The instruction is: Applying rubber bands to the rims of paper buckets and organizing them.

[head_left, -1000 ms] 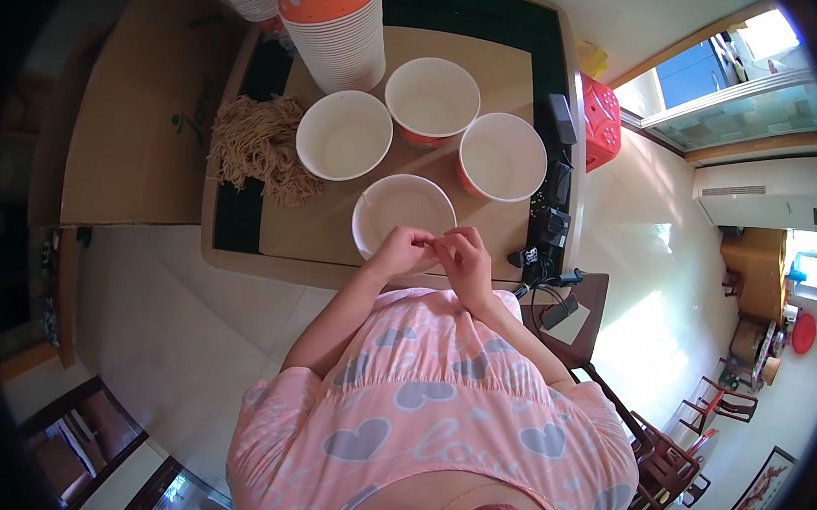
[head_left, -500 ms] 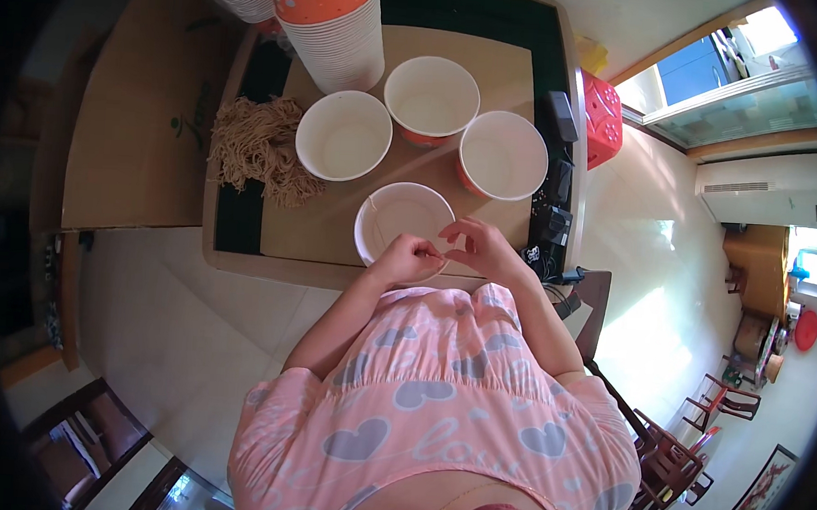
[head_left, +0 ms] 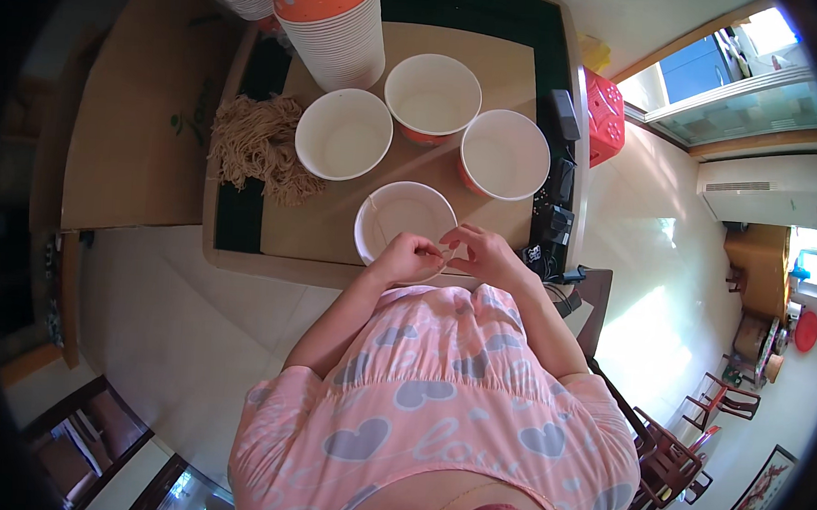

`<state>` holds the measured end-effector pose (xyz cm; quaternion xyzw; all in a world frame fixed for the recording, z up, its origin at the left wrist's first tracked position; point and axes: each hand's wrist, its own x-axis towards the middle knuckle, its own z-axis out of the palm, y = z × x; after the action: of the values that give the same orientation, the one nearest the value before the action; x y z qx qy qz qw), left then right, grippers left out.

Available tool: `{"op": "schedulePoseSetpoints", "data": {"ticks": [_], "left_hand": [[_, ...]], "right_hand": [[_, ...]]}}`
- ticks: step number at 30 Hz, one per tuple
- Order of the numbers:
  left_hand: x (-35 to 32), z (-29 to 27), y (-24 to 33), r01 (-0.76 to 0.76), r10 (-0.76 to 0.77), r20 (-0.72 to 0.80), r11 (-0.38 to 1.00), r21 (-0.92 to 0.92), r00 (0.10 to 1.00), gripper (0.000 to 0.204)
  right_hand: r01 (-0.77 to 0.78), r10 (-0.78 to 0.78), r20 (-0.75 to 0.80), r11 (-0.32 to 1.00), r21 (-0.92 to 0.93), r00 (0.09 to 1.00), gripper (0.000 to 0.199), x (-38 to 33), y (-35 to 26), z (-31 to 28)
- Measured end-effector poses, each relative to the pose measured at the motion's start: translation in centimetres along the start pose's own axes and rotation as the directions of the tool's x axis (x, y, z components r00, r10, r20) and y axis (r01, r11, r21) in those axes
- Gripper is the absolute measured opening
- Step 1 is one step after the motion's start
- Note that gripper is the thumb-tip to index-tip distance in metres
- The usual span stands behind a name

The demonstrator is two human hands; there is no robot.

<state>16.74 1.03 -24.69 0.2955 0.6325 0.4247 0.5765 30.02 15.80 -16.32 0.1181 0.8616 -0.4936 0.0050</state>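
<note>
Left hand (head_left: 411, 258) and right hand (head_left: 484, 254) close together at the near rim of a white paper bowl (head_left: 401, 216), fingertips pinching a small pale item (head_left: 449, 251) too tiny to identify. Beyond it on the brown table (head_left: 313, 231), three more white bowls: one at left (head_left: 344, 133), one farther back (head_left: 433, 87), one at right (head_left: 504, 154). A pile of tan dry noodles (head_left: 259, 146) left of them, a tall stack of orange-sided bowls (head_left: 333, 25) at the far edge, black devices (head_left: 557, 184) along the right edge, a red crate (head_left: 604, 117) just beyond.
</note>
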Motion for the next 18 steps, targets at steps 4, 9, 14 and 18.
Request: {"op": "schedulePoseSetpoints", "data": {"ticks": [4, 9, 14, 18], "left_hand": [[0.0, 0.2, 0.0, 0.002, -0.003, -0.012, 0.999, -0.053, 1.0, 0.013], [-0.1, 0.1, 0.1, -0.01, 0.008, -0.034, 0.999, -0.045, 0.999, 0.014], [-0.3, 0.2, 1.1, 0.041, -0.041, -0.015, 0.999, -0.033, 0.999, 0.011], [-0.2, 0.3, 0.6, 0.005, -0.008, -0.04, 0.997, -0.076, 0.999, 0.015]], "right_hand": [[0.087, -0.088, 0.001, 0.989, -0.123, 0.996, 0.018, 0.0, 1.6, 0.6], [0.091, -0.094, -0.018, 0.988, -0.125, 0.995, 0.009, 0.1, 1.0, 0.7], [0.042, -0.041, 0.005, 0.982, -0.183, 0.999, 0.012, 0.0, 1.5, 1.3], [0.021, -0.019, 0.012, 0.982, -0.186, 1.0, 0.013, 0.1, 1.5, 1.5]]}}
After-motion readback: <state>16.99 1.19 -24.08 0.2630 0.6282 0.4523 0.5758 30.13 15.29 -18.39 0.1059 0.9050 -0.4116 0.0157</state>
